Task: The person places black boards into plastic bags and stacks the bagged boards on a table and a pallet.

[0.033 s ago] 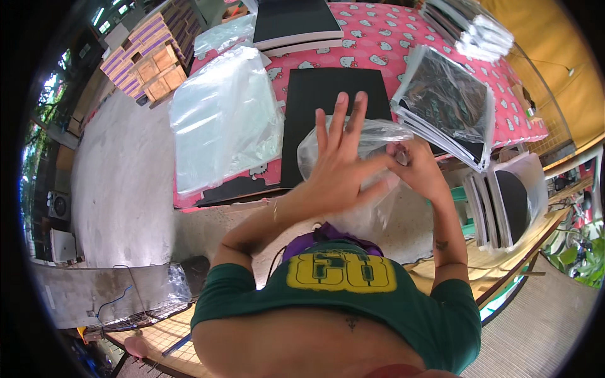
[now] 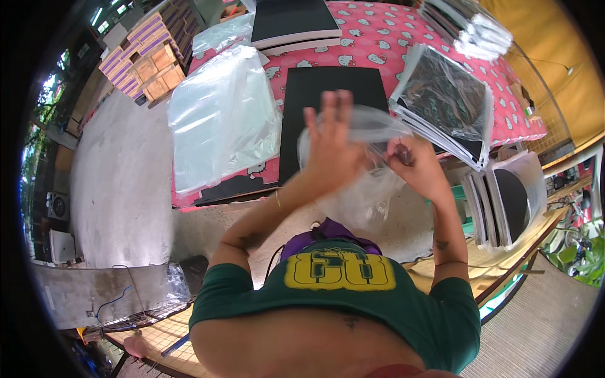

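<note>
While the right hand (image 2: 416,164) stays at nearly the same spot, the left hand (image 2: 334,148) has pulled slightly left of it, so the gap between the two is wider than a moment ago. Left-hand fingers were spread wide; now three point to the far side, closer together and motion-blurred. Left thumb and index also blurred, cannot tell whether they grip film. Right hand: fingers curled, thumb pressed in, grasping a bunched edge of the clear plastic bag (image 2: 362,205).

Bag is held up over the near half of the black flat panel (image 2: 305,82), loose part hanging past the table's near edge; film now drops in a fuller spread below the hands. Reads as the bag being worked open, likely mid-step; panel below is not inside it.

Nothing else on the pink patterned tablecloth (image 2: 368,34) looks shifted: pile of clear plastic sleeves (image 2: 220,120) left of the panel, plastic-wrapped black panels (image 2: 444,97) on the right, stack of black-topped boards (image 2: 293,25) at the far side. More wrapped panels (image 2: 517,195) stand upright near right, beyond the table edge.
</note>
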Demonstrator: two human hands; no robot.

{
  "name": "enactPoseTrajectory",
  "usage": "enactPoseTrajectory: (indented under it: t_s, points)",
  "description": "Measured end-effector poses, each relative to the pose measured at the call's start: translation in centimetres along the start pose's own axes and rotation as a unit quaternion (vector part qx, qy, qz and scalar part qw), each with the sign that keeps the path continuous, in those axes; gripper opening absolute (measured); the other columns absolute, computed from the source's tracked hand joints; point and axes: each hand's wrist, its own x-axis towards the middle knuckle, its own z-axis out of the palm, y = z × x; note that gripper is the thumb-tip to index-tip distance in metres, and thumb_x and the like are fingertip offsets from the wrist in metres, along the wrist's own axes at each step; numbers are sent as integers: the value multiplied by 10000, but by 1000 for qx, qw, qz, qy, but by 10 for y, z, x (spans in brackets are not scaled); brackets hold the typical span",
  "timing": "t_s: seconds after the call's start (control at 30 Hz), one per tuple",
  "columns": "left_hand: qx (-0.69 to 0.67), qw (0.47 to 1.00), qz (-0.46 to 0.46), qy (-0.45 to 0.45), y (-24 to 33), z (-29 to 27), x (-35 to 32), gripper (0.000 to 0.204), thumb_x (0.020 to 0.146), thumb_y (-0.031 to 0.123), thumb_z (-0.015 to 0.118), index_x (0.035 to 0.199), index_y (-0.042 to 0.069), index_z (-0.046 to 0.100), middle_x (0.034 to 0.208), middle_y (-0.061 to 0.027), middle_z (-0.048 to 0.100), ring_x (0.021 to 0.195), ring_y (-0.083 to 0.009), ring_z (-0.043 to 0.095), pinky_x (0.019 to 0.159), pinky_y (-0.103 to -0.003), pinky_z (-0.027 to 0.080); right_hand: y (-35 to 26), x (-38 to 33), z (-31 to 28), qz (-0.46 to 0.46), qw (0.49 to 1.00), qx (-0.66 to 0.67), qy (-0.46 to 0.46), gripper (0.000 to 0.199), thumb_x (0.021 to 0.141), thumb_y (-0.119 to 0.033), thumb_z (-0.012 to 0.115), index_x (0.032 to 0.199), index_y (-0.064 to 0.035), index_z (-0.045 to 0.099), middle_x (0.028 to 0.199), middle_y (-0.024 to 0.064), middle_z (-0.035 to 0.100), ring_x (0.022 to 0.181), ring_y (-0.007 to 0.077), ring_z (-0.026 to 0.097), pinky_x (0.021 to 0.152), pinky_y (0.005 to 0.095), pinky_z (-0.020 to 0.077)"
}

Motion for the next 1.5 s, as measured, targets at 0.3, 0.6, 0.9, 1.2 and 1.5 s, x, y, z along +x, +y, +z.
enactPoseTrajectory:
  t_s: [0.3,0.6,0.9,1.2,1.5]
  points:
    - [140,981,-132,8,-118,-16,15,178,732,84,577,872,5,652,1216,-205,501,854,-388,596,708,-440,511,27,11,-48,71,891,-378,241,170,839,-111,503,849,10,623,988,200,581,868,362,612,712,446,493]
    - [16,973,36,-225,-155,-61,-54,324,823,346,609,889,34,666,1121,-166,561,984,-336,586,768,-452,496,84,-46,-37,276,913,-216,-208,420,830,-414,552,761,-16,667,910,169,651,826,337,641,776,420,481]
    - [-486,830,-207,-179,-120,-98,-20,297,917,321,554,867,30,515,693,7,506,580,-60,512,508,-233,433,78,-56,-32,230,801,552,-26,342,823,-201,582,1110,-18,559,984,110,614,854,225,594,818,352,471]
    - [-308,794,-19,-524,-127,-66,-31,269,834,270,644,731,23,627,634,-29,565,580,-105,526,514,-278,418,152,-43,-31,162,659,733,-52,244,822,-245,643,879,-19,571,733,13,553,745,108,549,638,317,447]
    - [-652,579,-294,-391,-200,-29,-50,307,895,282,531,1035,25,625,914,-72,657,788,-158,625,672,-302,529,132,23,-31,169,663,726,73,412,896,-393,545,1155,-73,528,945,86,645,878,168,600,822,325,479]
